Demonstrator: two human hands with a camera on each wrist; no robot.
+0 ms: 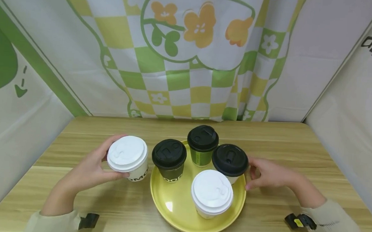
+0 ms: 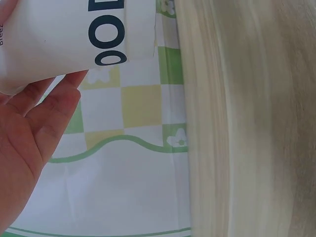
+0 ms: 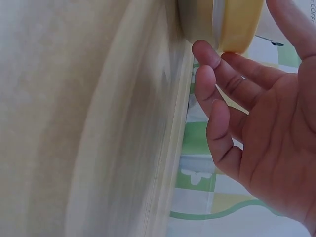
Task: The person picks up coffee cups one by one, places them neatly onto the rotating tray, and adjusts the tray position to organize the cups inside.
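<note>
My left hand (image 1: 91, 170) grips a white paper coffee cup (image 1: 127, 154) with a white lid, upright to the left of a round yellow tray (image 1: 177, 212). In the left wrist view, dark letters run along this cup (image 2: 54, 39). At the tray's right rim is my right hand (image 1: 269, 173); its fingertips touch the edge in the right wrist view, fingers loosely bent. On the tray stand a black-lidded dark cup (image 1: 169, 158), a black-lidded green cup (image 1: 202, 144), a black-lidded white cup (image 1: 230, 161) nearest my right hand, and a white-lidded cup (image 1: 212, 191).
The wooden table (image 1: 281, 141) extends on both sides of the tray. Behind its back edge hangs a checkered fabric curtain (image 1: 178, 77) with flowers, and pale fabric walls (image 1: 355, 85) close in the sides. Dark wrist devices (image 1: 300, 221) sit by both sleeves.
</note>
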